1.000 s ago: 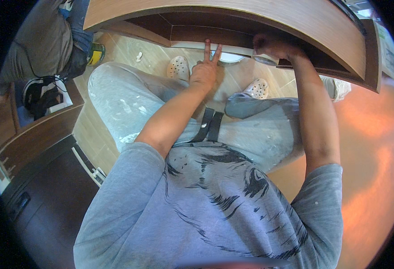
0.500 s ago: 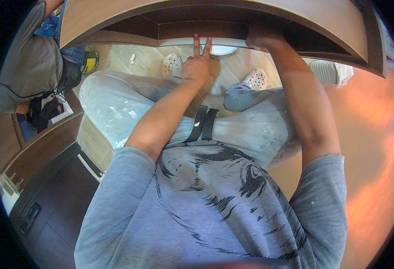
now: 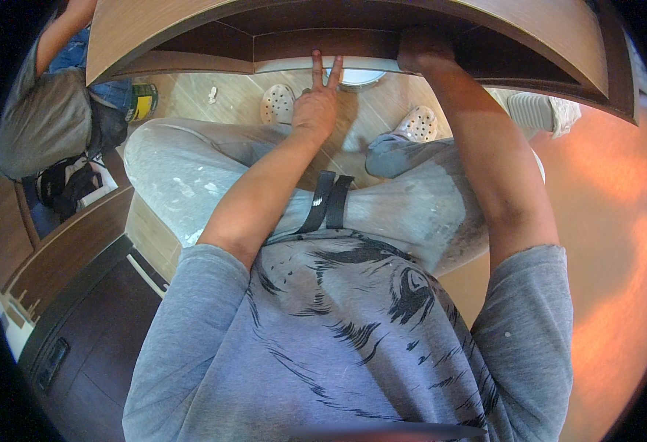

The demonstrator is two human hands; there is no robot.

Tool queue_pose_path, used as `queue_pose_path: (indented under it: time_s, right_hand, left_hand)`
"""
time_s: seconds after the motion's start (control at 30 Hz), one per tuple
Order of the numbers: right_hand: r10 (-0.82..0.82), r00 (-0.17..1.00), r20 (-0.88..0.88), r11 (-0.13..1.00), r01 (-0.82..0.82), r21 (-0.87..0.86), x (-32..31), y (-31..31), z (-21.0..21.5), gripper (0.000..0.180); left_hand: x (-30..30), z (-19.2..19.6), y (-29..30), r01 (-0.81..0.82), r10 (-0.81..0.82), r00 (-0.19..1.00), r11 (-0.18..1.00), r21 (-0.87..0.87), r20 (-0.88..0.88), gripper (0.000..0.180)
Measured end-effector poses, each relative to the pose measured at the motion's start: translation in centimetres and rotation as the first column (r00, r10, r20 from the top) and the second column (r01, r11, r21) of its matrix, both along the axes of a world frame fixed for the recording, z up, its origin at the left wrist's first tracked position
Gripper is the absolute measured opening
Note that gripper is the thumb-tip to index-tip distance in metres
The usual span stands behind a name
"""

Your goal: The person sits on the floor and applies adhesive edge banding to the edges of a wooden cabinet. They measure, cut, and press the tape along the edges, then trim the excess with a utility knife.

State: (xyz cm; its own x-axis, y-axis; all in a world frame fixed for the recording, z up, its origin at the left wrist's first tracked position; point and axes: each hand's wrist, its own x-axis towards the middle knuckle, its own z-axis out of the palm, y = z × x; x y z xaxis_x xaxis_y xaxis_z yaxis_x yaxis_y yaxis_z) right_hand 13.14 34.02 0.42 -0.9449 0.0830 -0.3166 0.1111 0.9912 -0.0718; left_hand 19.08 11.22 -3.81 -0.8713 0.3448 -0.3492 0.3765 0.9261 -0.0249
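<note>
Head view: the left hand (image 3: 316,110) lifts two spread fingers against the underside of the wooden cabinet panel (image 3: 323,46), other fingers folded, gripping nothing. The right hand (image 3: 420,57) presses up at the panel's inner edge; its grip is hidden. Likely positioning the panel; next comes steady, level support.

A pale wood-plank floor (image 3: 213,96) runs under everything, turning to a smooth orange-lit stretch (image 3: 603,243) on the right. On it stand two white perforated clogs (image 3: 277,103), one on each foot, well apart. A yellow and green can (image 3: 141,101) sits on the planks at the upper left, just beside another person (image 3: 43,132) in a grey top. Below that person lies a black and white bag (image 3: 69,184). Dark brown cabinets (image 3: 80,324) fill the lower left. A small white scrap (image 3: 212,94) lies near the can.
</note>
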Motion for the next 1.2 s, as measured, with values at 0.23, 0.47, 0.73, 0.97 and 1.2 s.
queue_pose_path:
  time_s: [0.23, 0.47, 0.73, 0.97, 1.2]
  right_hand:
    - [-0.019, 0.998, 0.057, 1.000, 0.019, 0.009, -0.2, -0.1, 0.1, 0.034]
    - [-0.024, 0.999, 0.032, 1.000, 0.024, -0.002, 0.0, -0.2, 0.3, 0.034]
    - [-0.019, 0.999, 0.043, 1.000, 0.020, -0.015, 0.1, -0.2, 0.4, 0.036]
    - [0.006, 0.999, 0.048, 1.000, -0.006, 0.001, -0.2, 0.1, -0.2, 0.038]
    - [-0.030, 0.999, -0.012, 1.000, 0.030, -0.006, -0.1, 0.1, -0.4, 0.035]
  left_hand:
    - [0.0, -1.1, -0.4, 0.042, -0.040, 0.997, 0.999, 0.029, -0.067, 0.110]
    - [0.1, -0.7, -0.3, 0.020, -0.017, 0.999, 0.997, 0.069, -0.046, 0.110]
    - [0.0, -0.9, -0.3, 0.015, -0.013, 1.000, 0.997, 0.077, -0.023, 0.111]
    - [0.0, -0.1, 0.0, 0.017, -0.017, 1.000, 0.999, 0.027, -0.010, 0.111]
    - [0.0, 0.3, 0.3, -0.005, 0.005, 0.999, 1.000, -0.006, 0.041, 0.110]
